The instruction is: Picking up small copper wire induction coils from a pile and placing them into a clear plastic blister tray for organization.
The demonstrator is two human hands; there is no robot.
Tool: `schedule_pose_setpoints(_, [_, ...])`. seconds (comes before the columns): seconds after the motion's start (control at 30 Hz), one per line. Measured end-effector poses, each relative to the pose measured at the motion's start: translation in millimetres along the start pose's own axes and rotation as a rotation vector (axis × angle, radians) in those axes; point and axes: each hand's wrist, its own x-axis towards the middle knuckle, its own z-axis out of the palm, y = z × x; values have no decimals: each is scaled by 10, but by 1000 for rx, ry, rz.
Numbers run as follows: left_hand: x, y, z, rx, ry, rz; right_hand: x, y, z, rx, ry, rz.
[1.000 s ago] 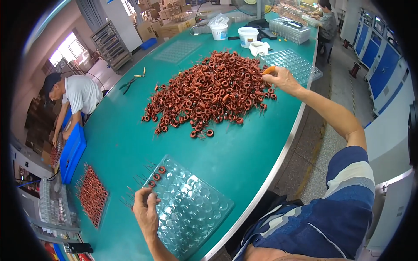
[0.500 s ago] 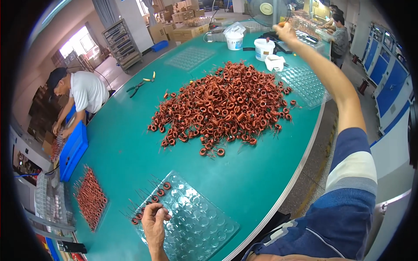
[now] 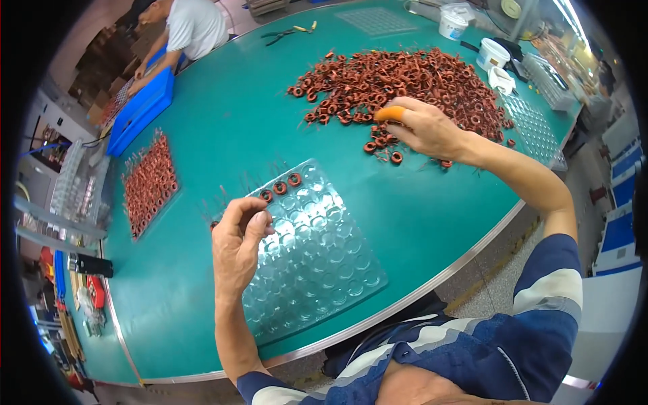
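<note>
My right hand [image 3: 428,128], with an orange cover on one finger, reaches over the near edge of a large heap of red copper-wound ring coils [image 3: 405,77]. Its finger and thumb are apart, and I see nothing held between them. My left hand [image 3: 236,236] is over the left side of a clear plastic tray [image 3: 324,253] with round pockets. Its fingers are curled in against the thumb, and what they hold, if anything, is hidden. Several coils [image 3: 280,188] sit in the tray's far-left row, wire leads pointing outward; the hand covers part of that row.
A filled tray of coils [image 3: 150,185] lies to the left. Beyond it are a blue bin [image 3: 142,111] and a co-worker [image 3: 196,30]. Pliers [image 3: 279,35] lie at the far side. White tubs [image 3: 493,54] and another clear tray [image 3: 533,125] are at the right.
My right hand has come down from the far right to the near edge of the coil heap. My left hand stays by the tray's coil row. The whole view has shifted.
</note>
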Motion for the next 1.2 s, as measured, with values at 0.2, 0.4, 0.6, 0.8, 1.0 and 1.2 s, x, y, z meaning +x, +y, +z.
schedule_pose_setpoints(0.2, [-105,155,-100,0,55,108,811,314,888,-92,-143,-123])
schedule_pose_setpoints(0.4, [-136,241,-169,14,38,125,1161,586,1444,-152,-363,23])
schedule_pose_setpoints(0.6, [-185,258,-243,23,114,200,823,417,1235,-230,-417,-203])
schedule_pose_setpoints(0.8, [-122,259,-98,-20,42,238,252,620,721,-137,30,-35])
schedule_pose_setpoints(1.0, [-107,-55,199,-126,35,135,273,-226,387,534,150,516])
schedule_pose_setpoints(1.2, [-81,-23,445,-534,-201,-60,362,-1203,507,1063,111,436])
